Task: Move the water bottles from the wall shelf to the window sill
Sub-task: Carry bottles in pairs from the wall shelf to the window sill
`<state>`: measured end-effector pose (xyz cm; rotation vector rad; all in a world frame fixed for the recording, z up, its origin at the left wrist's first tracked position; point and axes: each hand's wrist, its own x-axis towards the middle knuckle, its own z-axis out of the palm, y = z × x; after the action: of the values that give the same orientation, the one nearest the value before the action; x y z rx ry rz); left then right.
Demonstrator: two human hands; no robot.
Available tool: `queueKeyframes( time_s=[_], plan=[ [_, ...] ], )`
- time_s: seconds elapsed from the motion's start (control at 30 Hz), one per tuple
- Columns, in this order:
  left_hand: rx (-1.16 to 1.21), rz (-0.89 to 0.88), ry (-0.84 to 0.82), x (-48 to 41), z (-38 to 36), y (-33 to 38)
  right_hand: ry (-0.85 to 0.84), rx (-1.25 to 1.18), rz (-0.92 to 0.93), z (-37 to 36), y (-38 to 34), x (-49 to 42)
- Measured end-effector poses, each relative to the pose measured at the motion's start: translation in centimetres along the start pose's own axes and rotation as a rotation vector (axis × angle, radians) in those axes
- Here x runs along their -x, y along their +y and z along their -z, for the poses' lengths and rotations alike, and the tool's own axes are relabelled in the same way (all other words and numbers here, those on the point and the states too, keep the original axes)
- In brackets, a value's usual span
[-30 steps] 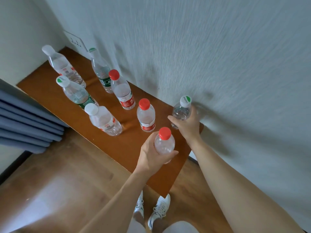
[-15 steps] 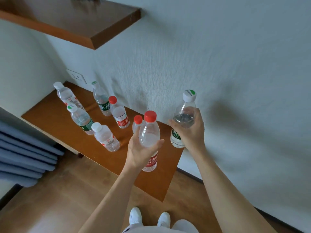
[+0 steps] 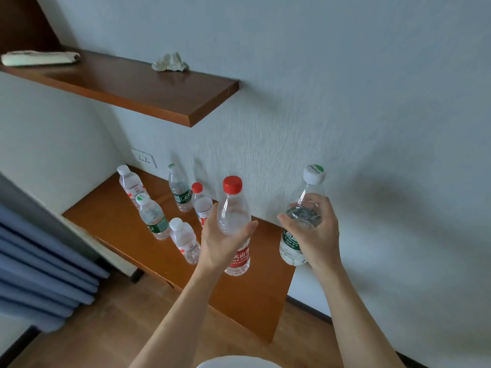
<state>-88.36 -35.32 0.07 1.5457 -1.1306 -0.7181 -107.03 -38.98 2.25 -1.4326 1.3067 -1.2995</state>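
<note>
two bottles point(image 3: 234, 224) held upright, five point(image 3: 183, 239) on shelf point(image 3: 255, 296)

The red label of the red-capped bottle point(image 3: 235, 229) in my left hand point(image 3: 220, 245) shows white Chinese characters over Latin letters that I read as "GFU SPRI", the rest hidden by my palm. The white-and-green cap of the bottle point(image 3: 303, 221) in my right hand point(image 3: 314, 235) carries a short word, too small to read surely.
</note>
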Motion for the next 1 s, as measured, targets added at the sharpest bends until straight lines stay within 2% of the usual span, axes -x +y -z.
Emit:
queueKeyframes(
  time_s=[0.17,0.27,0.57,0.73,1.0],
  plan=[
    [-0.016,-0.007,0.055,0.6,2.4,0.0,-0.006,0.018,0.022,-2.4,0.3,0.8],
    [-0.003,-0.026,0.125,1.5,4.1,0.2,-0.078,0.013,0.021,-3.9,0.6,1.2],
    [0.012,0.116,0.501,9.0,9.4,-0.2,-0.539,-0.046,0.091,-9.6,-0.4,4.5],
    [-0.057,0.242,0.733,15.4,13.5,-1.3,-0.78,-0.142,0.137,-12.6,-2.1,9.1],
    [-0.118,0.334,1.08,25.8,19.1,-2.6,-1.099,-0.187,0.227,-18.7,-4.0,17.4]
  ],
)
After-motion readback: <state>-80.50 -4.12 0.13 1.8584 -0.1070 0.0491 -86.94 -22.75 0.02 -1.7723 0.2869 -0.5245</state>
